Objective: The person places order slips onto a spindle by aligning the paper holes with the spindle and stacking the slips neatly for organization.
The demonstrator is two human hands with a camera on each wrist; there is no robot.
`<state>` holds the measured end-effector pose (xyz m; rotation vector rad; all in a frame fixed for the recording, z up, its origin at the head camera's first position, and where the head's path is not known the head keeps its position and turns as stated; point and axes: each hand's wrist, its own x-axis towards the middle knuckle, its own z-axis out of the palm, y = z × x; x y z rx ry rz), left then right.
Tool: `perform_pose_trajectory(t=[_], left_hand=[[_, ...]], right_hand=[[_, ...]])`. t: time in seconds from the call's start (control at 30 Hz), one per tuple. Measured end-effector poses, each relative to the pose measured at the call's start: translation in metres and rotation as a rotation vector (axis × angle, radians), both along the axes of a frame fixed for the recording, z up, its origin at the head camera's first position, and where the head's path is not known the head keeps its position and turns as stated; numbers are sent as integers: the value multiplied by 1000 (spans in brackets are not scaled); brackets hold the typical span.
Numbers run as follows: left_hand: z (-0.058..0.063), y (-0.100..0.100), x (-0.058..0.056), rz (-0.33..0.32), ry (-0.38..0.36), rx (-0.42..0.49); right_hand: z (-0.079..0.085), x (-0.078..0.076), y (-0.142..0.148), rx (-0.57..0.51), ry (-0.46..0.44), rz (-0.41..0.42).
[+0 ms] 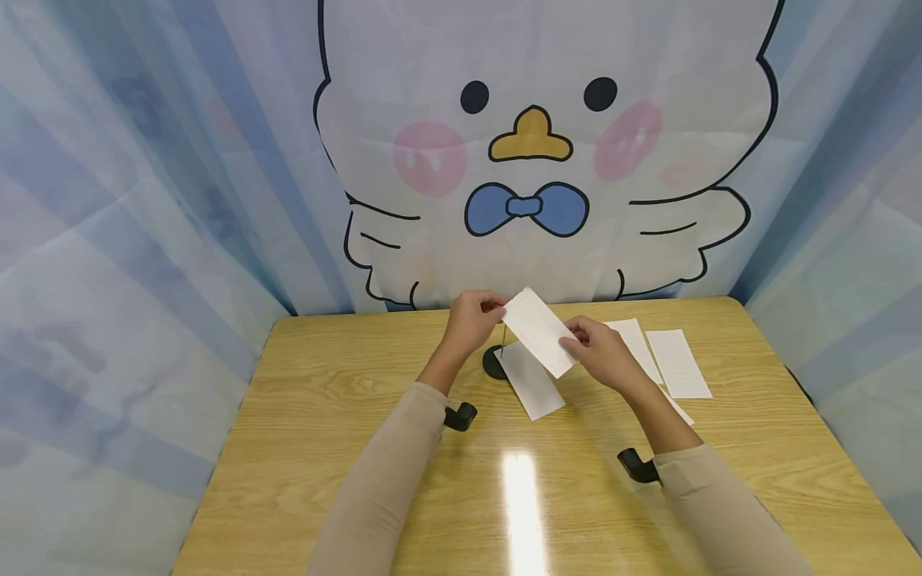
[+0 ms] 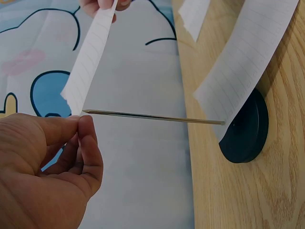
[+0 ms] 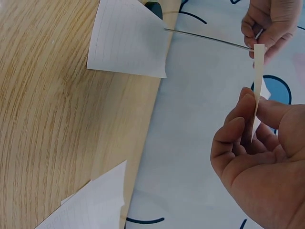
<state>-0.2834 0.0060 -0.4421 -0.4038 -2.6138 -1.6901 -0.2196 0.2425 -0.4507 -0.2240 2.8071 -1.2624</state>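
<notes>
A lined white paper slip (image 1: 539,331) is held up between both hands. My left hand (image 1: 470,322) pinches its far-left corner between thumb and finger. My right hand (image 1: 603,349) grips its opposite end between thumb and fingers. Right at the left fingertips is the pointed tip of a bill spike's thin metal rod (image 2: 152,117), and the held slip's corner overlaps the tip. The spike's round black base (image 1: 493,365) stands on the table. Another lined slip (image 1: 531,384) is low on the rod, its near end slanting out over the wood.
Several loose paper slips (image 1: 679,365) lie at the right of the wooden table (image 1: 346,448), partly overlapping. A curtain (image 1: 533,264) with a cartoon bird print hangs at the table's back edge. Black wrist camera mounts (image 1: 461,417) stick out from both sleeves.
</notes>
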Motion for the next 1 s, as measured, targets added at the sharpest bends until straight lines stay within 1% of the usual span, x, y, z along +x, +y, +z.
perform_pose_trajectory(t=[0.27, 0.43, 0.73, 0.87, 1.0], left_hand=[[-3, -1, -1, 1, 6, -1], [-5, -1, -1, 7, -10, 7], [-4, -1, 0, -3, -24, 1], [-5, -1, 1, -2, -21, 0], [-12, -1, 3, 4, -45, -27]], right_hand=[[-2, -1, 0, 6, -1, 0], [-4, -1, -1, 2, 16, 3], [-9, 1, -5, -10, -2, -39], [-13, 2, -5, 2, -2, -50], [-20, 3, -4, 42, -12, -41]])
